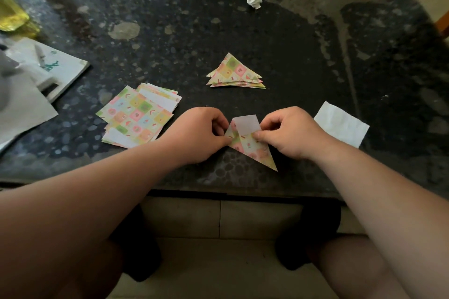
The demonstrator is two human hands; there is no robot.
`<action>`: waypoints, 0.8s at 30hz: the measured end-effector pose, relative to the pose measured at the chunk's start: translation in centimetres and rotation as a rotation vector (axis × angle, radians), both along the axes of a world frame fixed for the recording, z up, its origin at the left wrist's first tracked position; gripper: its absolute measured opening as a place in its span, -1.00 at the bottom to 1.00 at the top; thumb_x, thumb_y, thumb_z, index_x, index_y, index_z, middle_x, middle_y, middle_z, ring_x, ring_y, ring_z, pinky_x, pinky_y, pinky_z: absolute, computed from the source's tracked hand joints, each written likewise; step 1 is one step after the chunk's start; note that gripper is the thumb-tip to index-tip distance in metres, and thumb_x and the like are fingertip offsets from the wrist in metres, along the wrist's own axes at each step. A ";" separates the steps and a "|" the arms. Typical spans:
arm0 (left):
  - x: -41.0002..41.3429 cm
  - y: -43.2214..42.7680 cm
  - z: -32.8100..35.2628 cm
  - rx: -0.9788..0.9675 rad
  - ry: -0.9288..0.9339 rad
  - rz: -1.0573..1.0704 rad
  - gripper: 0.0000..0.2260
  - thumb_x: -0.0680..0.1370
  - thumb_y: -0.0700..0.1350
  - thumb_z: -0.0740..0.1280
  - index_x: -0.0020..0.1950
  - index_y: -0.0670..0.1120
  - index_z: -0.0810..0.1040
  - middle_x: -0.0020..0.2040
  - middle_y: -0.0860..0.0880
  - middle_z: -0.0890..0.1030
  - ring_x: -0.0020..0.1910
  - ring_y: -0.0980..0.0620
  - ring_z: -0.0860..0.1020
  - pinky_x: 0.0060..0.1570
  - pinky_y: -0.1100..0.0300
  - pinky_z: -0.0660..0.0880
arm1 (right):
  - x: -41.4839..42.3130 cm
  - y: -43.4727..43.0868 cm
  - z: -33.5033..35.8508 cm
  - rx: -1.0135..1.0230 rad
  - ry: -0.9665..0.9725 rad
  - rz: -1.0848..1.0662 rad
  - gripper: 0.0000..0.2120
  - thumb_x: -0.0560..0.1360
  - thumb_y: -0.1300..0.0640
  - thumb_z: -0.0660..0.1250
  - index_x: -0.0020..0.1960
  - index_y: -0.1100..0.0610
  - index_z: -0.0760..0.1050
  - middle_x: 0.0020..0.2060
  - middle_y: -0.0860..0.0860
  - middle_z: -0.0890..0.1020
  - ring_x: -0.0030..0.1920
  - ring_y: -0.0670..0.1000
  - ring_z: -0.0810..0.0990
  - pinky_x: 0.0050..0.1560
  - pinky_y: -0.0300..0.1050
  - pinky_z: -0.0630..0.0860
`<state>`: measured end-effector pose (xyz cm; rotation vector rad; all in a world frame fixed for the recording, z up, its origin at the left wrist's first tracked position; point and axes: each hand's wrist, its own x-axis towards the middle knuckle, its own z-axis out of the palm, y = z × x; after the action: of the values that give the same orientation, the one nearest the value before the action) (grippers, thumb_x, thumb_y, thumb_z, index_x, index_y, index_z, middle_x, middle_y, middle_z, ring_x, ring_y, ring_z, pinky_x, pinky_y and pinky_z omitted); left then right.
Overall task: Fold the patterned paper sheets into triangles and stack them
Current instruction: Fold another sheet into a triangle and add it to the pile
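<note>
Patterned paper sheet [252, 147], partly folded, lies on the dark speckled table [243, 31] near the middle of its front edge, directly between the two hands. A small flap at its far end is turned over to show the white underside. Its long pointed corner runs back toward the front edge, slanting to the right.

The left hand [199, 133] has its fingers curled and pinches the sheet's left corner between thumb and fingertip. The right hand [291, 131], likewise curled, grips the sheet's right side just below the white flap, with the thumb on the printed face.

Farther in, toward the middle of the table and apart from both hands, sits a stack of folded triangles [234, 71], apex pointing to the far edge, its layers slightly fanned. Just left of the left hand lies a loose pile of unfolded sheets [136, 119], a few showing white undersides. Right of the right hand, near the front edge, lies a flat white napkin [341, 127]. A crumpled white paper ball [254, 0] sits close to the far edge. Along the left edge are a white booklet [63, 68] and a grey sheet [21, 111]. A blurred yellow container [12, 17] stands at the far left corner.
</note>
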<state>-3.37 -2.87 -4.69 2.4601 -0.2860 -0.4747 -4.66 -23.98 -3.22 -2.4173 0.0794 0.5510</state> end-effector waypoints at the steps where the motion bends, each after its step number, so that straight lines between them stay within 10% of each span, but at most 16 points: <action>1: -0.1 -0.1 -0.1 -0.005 -0.009 0.011 -0.85 0.49 0.02 0.53 -0.02 0.14 0.60 -0.17 0.16 0.62 -0.26 0.25 0.55 -0.32 0.43 0.37 | 0.0 -0.1 0.0 0.020 0.008 -0.014 -0.89 0.55 0.04 0.49 -0.16 -0.10 0.66 -0.15 -0.16 0.68 -0.10 -0.14 0.62 -0.21 -0.23 0.45; 15: 0.2 -0.9 -0.3 0.146 -0.078 -0.082 -0.84 0.60 0.14 0.34 -0.13 0.13 0.52 -0.09 0.13 0.49 -0.11 0.15 0.50 -0.07 0.18 0.49 | -0.3 -1.0 -0.4 -0.112 0.020 0.089 -0.85 0.55 0.04 0.48 -0.19 -0.01 0.66 -0.24 -0.08 0.65 -0.18 -0.09 0.61 -0.26 -0.19 0.44; 24: 0.0 -0.9 -0.9 0.182 -0.173 -0.219 -0.88 0.67 -0.02 0.28 0.13 0.05 0.60 0.07 0.14 0.45 0.19 0.08 0.45 0.13 0.17 0.42 | -0.1 -1.3 -0.7 -0.060 -0.174 0.095 -0.85 0.50 0.04 0.51 -0.06 -0.17 0.58 -0.07 -0.17 0.57 -0.09 -0.14 0.57 -0.11 -0.20 0.50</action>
<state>-3.32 -3.73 -5.57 2.6658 -0.6132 -0.3937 -4.78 -25.23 -3.96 -2.5273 -0.0944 0.3830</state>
